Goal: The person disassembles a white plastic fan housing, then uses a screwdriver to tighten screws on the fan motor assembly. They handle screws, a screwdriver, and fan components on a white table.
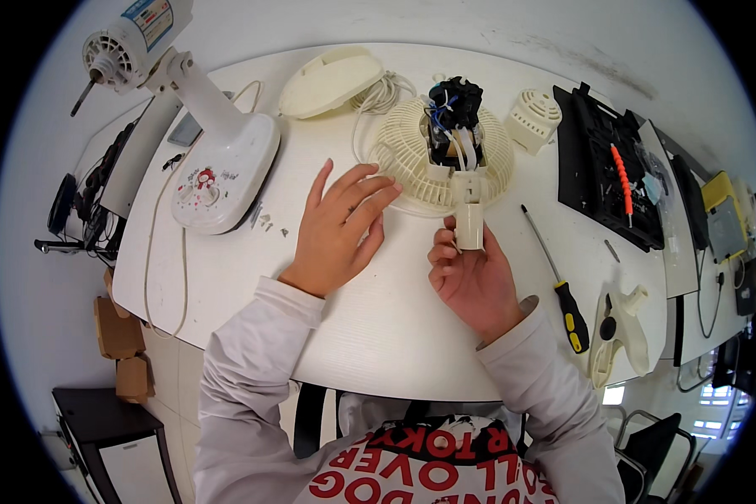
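Observation:
A small cream fan lies with its round slatted grille (399,139) down on the white table. Its black motor (455,105) is exposed on top, with blue and white wires. From the motor a cream neck (469,225) points toward me. My right hand (475,281) has its fingers closed around the lower end of that neck. My left hand (342,225) hovers over the table to the left of the grille, fingers apart and holding nothing. Between the left hand and the grille runs a loop of the fan's cream cord (382,94).
On the left stands a white fan base (227,176) with a bare motor (122,63) on its arm. A cream cover (332,82) and vented housing (533,122) lie behind. At right are a screwdriver (563,294), a cream clip (620,328) and a black tool case (596,168). Small screws (266,222) lie left.

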Tool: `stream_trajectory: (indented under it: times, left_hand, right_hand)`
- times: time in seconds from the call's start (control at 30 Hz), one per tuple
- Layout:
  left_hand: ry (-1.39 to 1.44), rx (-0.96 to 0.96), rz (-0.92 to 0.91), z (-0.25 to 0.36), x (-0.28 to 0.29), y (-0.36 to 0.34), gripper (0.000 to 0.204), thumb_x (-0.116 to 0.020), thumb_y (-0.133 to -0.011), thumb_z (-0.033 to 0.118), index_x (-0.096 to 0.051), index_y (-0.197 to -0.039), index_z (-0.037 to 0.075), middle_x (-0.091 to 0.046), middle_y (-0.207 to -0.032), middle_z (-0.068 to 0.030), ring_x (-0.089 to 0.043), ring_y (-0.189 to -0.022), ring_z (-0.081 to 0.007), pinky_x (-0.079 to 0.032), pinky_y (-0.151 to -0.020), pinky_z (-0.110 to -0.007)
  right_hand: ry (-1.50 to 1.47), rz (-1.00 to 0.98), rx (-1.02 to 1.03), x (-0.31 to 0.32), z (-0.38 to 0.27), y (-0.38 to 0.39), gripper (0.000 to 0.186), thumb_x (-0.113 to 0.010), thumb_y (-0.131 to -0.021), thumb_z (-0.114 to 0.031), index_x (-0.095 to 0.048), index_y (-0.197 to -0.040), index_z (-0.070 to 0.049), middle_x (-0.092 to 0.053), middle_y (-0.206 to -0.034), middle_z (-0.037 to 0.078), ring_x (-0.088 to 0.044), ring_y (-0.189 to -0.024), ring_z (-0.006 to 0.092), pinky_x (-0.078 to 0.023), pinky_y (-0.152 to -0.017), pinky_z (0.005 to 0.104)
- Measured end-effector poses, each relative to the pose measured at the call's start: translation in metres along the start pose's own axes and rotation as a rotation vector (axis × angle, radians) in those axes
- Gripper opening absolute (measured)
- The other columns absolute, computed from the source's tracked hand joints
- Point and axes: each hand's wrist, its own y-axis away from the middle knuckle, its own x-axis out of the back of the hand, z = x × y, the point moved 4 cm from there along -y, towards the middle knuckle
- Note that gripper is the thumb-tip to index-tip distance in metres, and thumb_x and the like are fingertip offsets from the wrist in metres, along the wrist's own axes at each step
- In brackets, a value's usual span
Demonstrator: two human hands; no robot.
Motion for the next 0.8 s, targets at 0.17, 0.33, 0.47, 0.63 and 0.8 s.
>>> stream_trajectory:
  times: [0.17, 0.33, 0.47, 0.63, 0.8]
  left_hand:
    - [0.011, 0.001, 0.143, 0.007, 0.015, -0.004, 0.053, -0.055, -0.072, 0.000, -0.053, -0.125, 0.009, -0.055, -0.128, -0.0129, -0.052, -0.119, -0.0372, -0.025, -0.108, -0.059]
    - [0.083, -0.172, 0.198, 0.021, 0.017, 0.004, 0.052, -0.055, -0.070, 0.011, -0.054, -0.122, 0.008, -0.055, -0.125, -0.0140, -0.053, -0.114, -0.0384, -0.026, -0.106, -0.062]
    - [0.050, -0.318, 0.069, 0.082, 0.014, 0.020, 0.047, -0.064, -0.058, 0.019, -0.069, -0.104, 0.015, -0.061, -0.111, -0.0004, -0.061, -0.103, -0.0264, -0.035, -0.101, -0.058]
    - [0.121, 0.067, -0.120, 0.170, -0.002, 0.011, 0.042, -0.068, -0.075, 0.036, -0.064, -0.099, 0.001, -0.060, -0.099, -0.0097, -0.059, -0.100, -0.0276, -0.041, -0.101, -0.047]
    - [0.379, 0.162, -0.116, 0.178, -0.003, -0.004, 0.039, -0.067, -0.077, 0.034, -0.062, -0.090, -0.002, -0.060, -0.092, -0.0136, -0.058, -0.092, -0.0293, -0.046, -0.089, -0.040]
  right_hand:
    - [0.275, 0.307, 0.161, -0.012, 0.000, 0.018, 0.035, -0.049, -0.099, -0.031, -0.048, -0.125, -0.008, -0.055, -0.111, 0.005, -0.054, -0.101, 0.0161, -0.046, -0.077, 0.0277]
    - [1.080, 0.411, 0.579, -0.017, 0.011, 0.060, 0.087, -0.072, -0.082, -0.012, -0.012, -0.146, -0.012, -0.036, -0.137, 0.014, -0.041, -0.126, 0.0263, -0.042, -0.100, 0.0410]
    - [1.866, 0.435, 1.149, -0.041, 0.014, 0.090, 0.104, -0.080, -0.073, -0.021, -0.009, -0.147, -0.006, -0.023, -0.148, 0.023, -0.029, -0.136, 0.0391, -0.024, -0.108, 0.0590]
    - [2.250, 0.266, 1.568, -0.072, 0.002, 0.091, 0.080, -0.064, -0.081, -0.019, -0.018, -0.146, -0.006, -0.021, -0.146, 0.031, -0.023, -0.135, 0.0508, -0.021, -0.108, 0.0649]
    - [2.398, 0.239, 1.580, -0.099, -0.002, 0.107, 0.059, -0.059, -0.081, -0.017, -0.044, -0.138, -0.022, -0.026, -0.147, 0.026, -0.023, -0.136, 0.0505, -0.018, -0.108, 0.0655]
